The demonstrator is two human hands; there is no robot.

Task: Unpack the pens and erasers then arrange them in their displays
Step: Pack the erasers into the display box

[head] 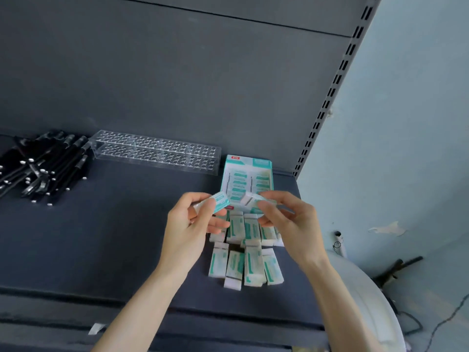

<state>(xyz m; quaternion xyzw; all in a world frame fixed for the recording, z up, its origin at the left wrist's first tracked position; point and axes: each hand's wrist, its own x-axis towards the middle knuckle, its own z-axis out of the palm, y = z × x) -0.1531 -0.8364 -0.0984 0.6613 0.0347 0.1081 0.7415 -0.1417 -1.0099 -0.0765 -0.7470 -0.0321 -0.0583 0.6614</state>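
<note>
The task is judged to be partway through. An eraser [220, 200] in a teal sleeve is pinched between the thumb and fingers of the left hand [193, 224]. A second eraser [250, 198] is gripped in the curled fingers of the right hand [286, 219]. The two hands are held close together, above the shelf [114, 237] and just in front of the box [247, 171].

The box stands open toward the back right of the shelf. Rows of teal sleeves are seen in it, though how full it is cannot be told through the blur. The loose erasers [245, 262] are laid in two rough rows on the shelf below the hands. The unpacking of erasers therefore seems largely done, while much of the arranging is left.

The pens [40, 168] are piled loose at the left of the shelf, and no packaging is seen around them. The clear rack [157, 153] stands just beside them with every visible hole unfilled; no pen is stood in it. The pen display is thus judged not yet begun, and the eraser display only started.
</note>
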